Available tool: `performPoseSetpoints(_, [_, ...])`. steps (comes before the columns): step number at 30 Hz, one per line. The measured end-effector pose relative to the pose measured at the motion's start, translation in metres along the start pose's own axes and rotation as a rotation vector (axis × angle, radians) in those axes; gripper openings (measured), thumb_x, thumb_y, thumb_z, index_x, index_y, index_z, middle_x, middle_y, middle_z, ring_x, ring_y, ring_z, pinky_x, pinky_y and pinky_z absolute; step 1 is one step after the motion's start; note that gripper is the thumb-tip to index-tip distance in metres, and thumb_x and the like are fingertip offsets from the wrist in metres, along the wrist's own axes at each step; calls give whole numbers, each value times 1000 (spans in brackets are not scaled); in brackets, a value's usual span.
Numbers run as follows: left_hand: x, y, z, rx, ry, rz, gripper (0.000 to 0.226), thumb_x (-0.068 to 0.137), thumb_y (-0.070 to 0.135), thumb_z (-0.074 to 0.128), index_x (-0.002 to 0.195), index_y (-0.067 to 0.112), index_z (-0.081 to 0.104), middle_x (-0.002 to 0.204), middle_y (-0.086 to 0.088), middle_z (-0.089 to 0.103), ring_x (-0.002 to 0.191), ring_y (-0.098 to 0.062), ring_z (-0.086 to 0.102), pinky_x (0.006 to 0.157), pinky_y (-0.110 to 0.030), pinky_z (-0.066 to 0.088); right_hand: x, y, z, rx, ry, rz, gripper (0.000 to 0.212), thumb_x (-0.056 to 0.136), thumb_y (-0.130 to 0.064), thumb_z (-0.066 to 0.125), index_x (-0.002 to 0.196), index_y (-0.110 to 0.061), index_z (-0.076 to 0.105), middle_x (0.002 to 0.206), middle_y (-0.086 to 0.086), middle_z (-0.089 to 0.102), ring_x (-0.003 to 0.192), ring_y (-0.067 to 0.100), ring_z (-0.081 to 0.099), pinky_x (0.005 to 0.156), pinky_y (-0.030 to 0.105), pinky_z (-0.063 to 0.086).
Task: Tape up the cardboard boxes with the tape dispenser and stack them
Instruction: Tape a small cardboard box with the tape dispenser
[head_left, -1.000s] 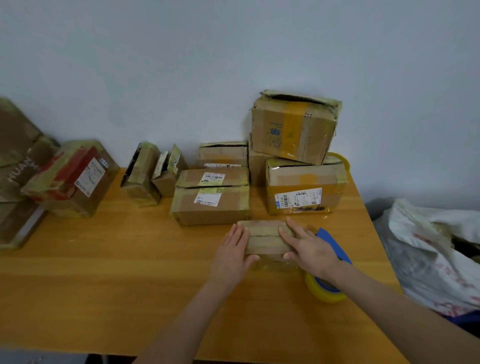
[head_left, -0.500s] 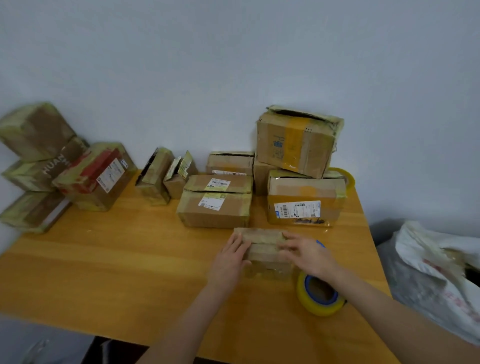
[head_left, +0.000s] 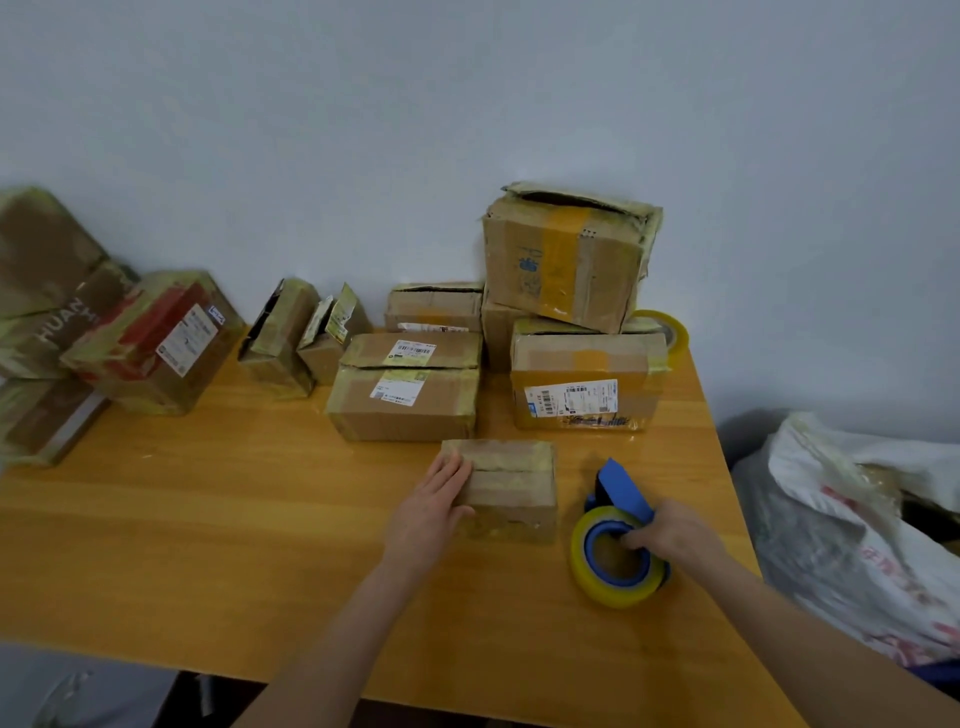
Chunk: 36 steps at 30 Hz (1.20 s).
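Orange wooden table (head_left: 208, 519) against a pale wall (head_left: 467, 130); left hand (head_left: 431, 512) flat against small cardboard box (head_left: 514, 493), right hand (head_left: 672, 535) gripping tape dispenser (head_left: 584, 558).

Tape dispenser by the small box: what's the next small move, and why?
Probably lift the tape dispenser over to the top of the small box. The right hand grips the dispenser beside the box, while the left hand rests flat against the box's left side, steadying it.

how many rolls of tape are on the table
2. One roll is on the blue dispenser gripped by the right hand, beside the small box; the other roll shows behind the stacked boxes at the far right corner. Boxes may hide more.
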<state>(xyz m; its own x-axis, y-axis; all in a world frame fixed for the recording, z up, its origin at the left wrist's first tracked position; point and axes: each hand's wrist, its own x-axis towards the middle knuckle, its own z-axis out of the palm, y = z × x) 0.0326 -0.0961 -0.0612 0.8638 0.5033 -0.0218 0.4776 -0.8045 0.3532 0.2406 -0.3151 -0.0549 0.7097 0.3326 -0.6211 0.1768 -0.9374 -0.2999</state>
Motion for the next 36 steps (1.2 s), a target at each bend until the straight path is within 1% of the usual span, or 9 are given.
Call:
performPoseSetpoints(4, [-1,-6,-2,-31,31,39,61,93,33,54,148,24,28,150,15,15,141,-3,5,112,-26,29,-1,-10,-9,203,1,-25,36,84,-30,73,84,-14,41,66,3,51,51,14,47,45,27,34])
performPoseSetpoints(7, [-1,-6,-3,-37,25,65,62,93,33,56,147,24,27,147,17,14,140,-3,4,113,-25,25,-6,-20,-25,403,-7,-59,26,79,-13,71,72,-9,47,57,3,42,43,13,38,43,26,28])
performPoseSetpoints(9, [0,-6,-4,-32,19,67,62,93,35,55,147,26,26,146,19,13,140,-2,3,114,-25,24,-14,-28,-46,486,14,-82,17,80,-11,70,86,-7,55,67,4,48,54,15,44,48,26,32])
performPoseSetpoints(13, [-1,-4,-5,-78,11,50,62,93,35,55,148,26,28,146,19,14,142,-2,7,115,-25,22,-36,-53,-88,572,4,-264,50,76,-19,81,115,-15,50,104,5,60,89,23,61,70,32,47])
performPoseSetpoints(21, [-2,-1,-9,-150,-30,22,63,93,34,58,148,27,30,155,15,21,146,-5,8,115,-22,18,-62,-127,-72,193,-135,-659,59,76,-15,77,123,-24,43,106,-4,53,92,11,59,72,24,51])
performPoseSetpoints(25, [0,2,-22,-555,3,-149,49,91,26,63,138,24,49,148,13,37,141,-7,27,114,-28,29,-54,-125,-61,139,-178,-734,65,75,-12,78,128,-26,42,113,-2,52,99,13,59,82,31,55])
performPoseSetpoints(29, [7,3,-52,-966,269,-505,30,95,28,57,122,15,61,120,1,63,103,-12,60,81,-20,50,-50,-123,-62,120,-199,-755,63,77,-10,77,128,-22,43,114,-2,51,99,13,59,78,27,53])
performPoseSetpoints(32, [18,15,-72,-1266,47,-607,40,94,46,52,116,14,62,105,0,69,88,-18,66,72,-27,54,-47,-121,-59,108,-186,-761,62,78,-10,77,127,-23,42,115,0,51,100,16,59,84,35,54])
performPoseSetpoints(36, [34,36,-78,-1337,-114,-702,45,92,57,49,110,18,64,95,2,68,86,-17,61,71,-28,45,-46,-119,-59,124,-195,-767,68,72,-18,79,127,-28,40,116,0,50,101,16,59,84,35,55])
